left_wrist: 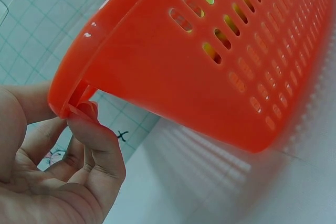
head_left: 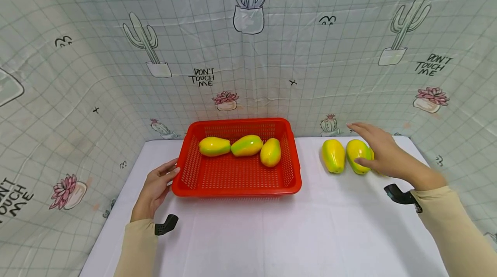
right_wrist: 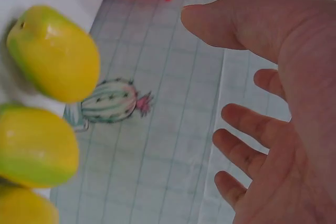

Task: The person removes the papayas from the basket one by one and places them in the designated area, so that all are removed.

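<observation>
My left hand [head_left: 157, 188] pinches the left rim of a red perforated plastic basket [head_left: 233, 182]; in the left wrist view thumb and fingers meet at the basket's rim [left_wrist: 79, 51]. Inside it lie three glossy yellow-green papayas: one at left [head_left: 214, 146], one in the middle [head_left: 247, 146] and one at right [head_left: 270, 152]. On the right, my right hand [head_left: 382, 152] hovers over more papayas with fingers spread, holding nothing. Of these, one papaya [head_left: 333, 156] stands clear of it, another papaya [head_left: 358, 156] is beside the thumb, and a third papaya [right_wrist: 26, 205] is mostly hidden by the hand.
A white-covered table [head_left: 256, 234] carries everything. Behind and at both sides hangs a gridded cloth [head_left: 268, 61] printed with cacti and lettering. Black wrist cameras, left [head_left: 167, 225] and right [head_left: 400, 195], jut out from the sleeves.
</observation>
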Demonstrator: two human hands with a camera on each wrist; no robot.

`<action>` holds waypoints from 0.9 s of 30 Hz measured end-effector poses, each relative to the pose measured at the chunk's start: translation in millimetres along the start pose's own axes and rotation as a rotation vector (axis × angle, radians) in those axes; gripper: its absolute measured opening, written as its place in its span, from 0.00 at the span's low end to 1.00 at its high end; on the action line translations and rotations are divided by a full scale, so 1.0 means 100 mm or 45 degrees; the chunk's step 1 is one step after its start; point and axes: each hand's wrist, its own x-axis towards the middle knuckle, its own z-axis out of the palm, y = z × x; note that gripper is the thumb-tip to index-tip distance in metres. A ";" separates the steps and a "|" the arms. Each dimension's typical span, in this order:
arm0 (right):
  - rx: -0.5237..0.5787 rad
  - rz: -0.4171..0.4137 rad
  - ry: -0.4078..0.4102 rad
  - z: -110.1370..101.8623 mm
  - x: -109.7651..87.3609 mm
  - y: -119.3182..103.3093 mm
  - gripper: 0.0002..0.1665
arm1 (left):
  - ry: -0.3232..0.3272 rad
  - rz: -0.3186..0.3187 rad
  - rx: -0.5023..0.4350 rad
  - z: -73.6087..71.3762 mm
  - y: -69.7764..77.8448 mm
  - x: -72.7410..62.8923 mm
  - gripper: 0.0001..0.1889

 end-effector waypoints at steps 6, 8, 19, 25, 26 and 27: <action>0.032 -0.103 -0.001 0.10 0.10 -0.25 0.54 | 0.005 -0.002 0.000 0.00 -0.01 -0.01 0.31; 0.046 -0.110 -0.017 0.12 0.14 -0.33 0.53 | 0.008 -0.001 0.000 0.01 -0.01 -0.01 0.31; 0.059 -0.152 -0.074 0.28 0.38 -0.65 0.49 | 0.001 0.009 -0.004 0.00 -0.01 -0.01 0.32; 0.050 -0.171 -0.088 0.38 0.51 -0.79 0.48 | 0.005 0.008 -0.004 0.01 -0.01 -0.01 0.31; 0.046 -0.176 -0.087 0.39 0.53 -0.81 0.48 | 0.006 0.007 -0.003 0.01 -0.01 -0.01 0.31; 0.046 -0.183 -0.086 0.41 0.56 -0.83 0.48 | 0.007 0.006 -0.003 0.01 -0.01 0.00 0.31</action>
